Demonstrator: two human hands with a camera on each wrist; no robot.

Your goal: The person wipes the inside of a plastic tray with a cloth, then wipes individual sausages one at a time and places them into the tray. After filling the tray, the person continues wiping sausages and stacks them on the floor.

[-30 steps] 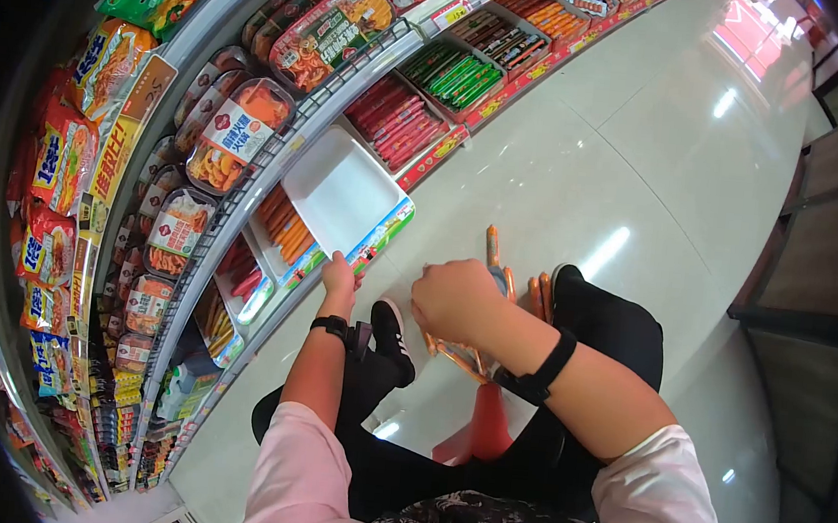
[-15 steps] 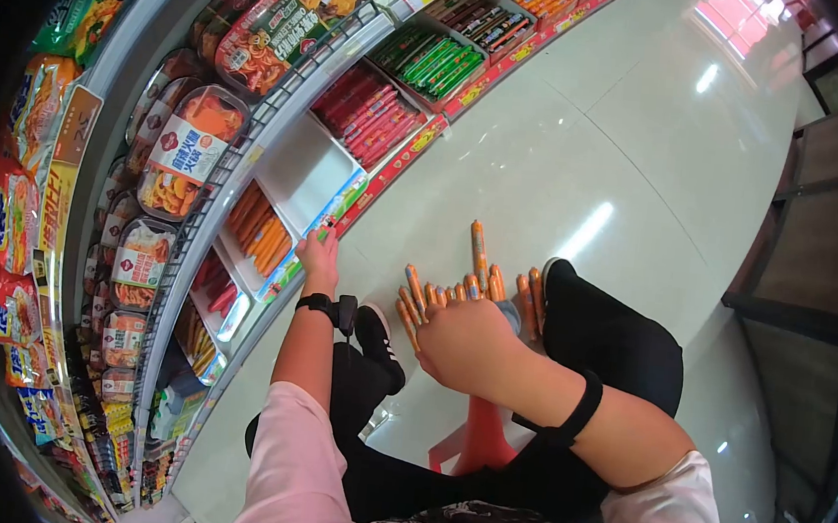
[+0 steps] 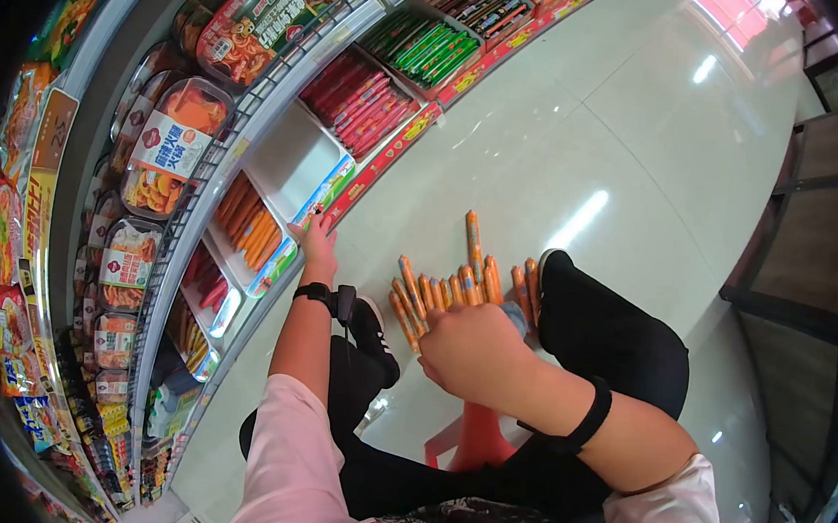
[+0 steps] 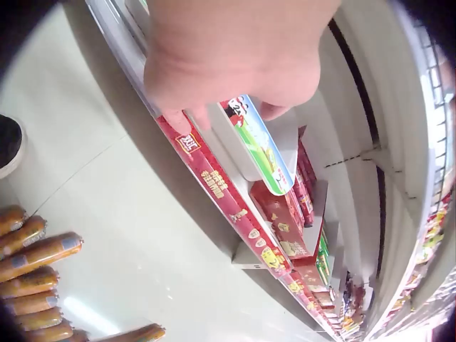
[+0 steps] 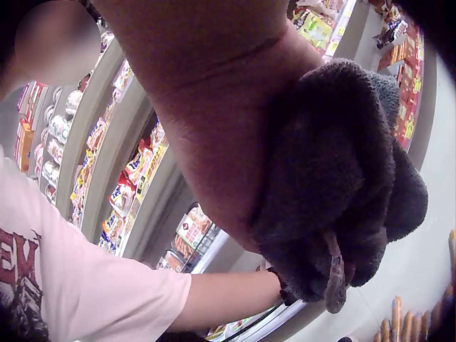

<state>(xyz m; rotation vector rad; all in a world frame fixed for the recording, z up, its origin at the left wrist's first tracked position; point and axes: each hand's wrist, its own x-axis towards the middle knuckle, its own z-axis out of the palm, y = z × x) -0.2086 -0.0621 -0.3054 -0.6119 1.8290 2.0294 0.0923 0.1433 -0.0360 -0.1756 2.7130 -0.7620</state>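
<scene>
Left fingers [image 4: 202,116] pinching tray [image 3: 293,169], white, printed front [image 4: 265,153] (mostly blue-green)

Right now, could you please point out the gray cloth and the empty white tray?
Gray cloth [image 5: 324,164]: right wrist view, on its bunched fabric.
Empty white tray [image 3: 298,163]: head view, on its inside.

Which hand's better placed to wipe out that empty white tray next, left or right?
Right, I'd say. The right hand holds the grey cloth, though it must reach across to the white tray; the left hand is at the tray's front edge, so it could steady it.
</scene>
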